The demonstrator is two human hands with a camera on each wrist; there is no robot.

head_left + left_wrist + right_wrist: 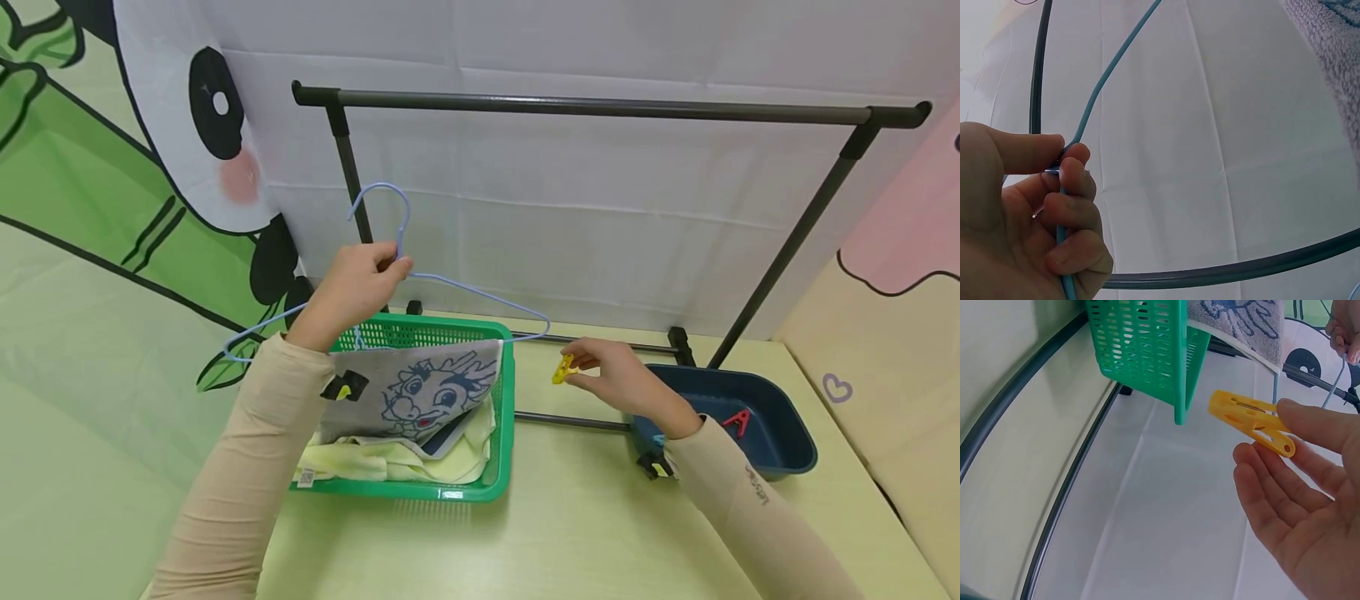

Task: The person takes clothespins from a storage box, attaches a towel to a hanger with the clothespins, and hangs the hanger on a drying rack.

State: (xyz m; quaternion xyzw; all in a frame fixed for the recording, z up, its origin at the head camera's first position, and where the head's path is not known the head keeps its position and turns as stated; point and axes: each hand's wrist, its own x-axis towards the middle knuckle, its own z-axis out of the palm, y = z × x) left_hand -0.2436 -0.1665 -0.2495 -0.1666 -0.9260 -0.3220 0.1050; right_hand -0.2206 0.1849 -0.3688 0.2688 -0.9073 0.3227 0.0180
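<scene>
My left hand [352,287] pinches a light blue clothes hanger [480,291] just under its hook, above a green basket. A grey towel [438,392] with a blue cartoon drawing appears draped over the hanger's lower bar; my forearm hides its left part. In the left wrist view, the curled fingers [1075,203] hold the wire, and the towel's fuzzy edge [1335,69] shows at upper right. To the right of the basket, my right hand [618,379] pinches a yellow clothespin [1250,419] between thumb and fingers, apart from the towel.
The green basket [504,433] holds pale yellow cloth [457,467]. Behind stands a dark clothes rack [600,107], its base bars on the table. A dark blue basin [795,442] at right contains a red clothespin [738,422] and something light blue, partly hidden by my right arm.
</scene>
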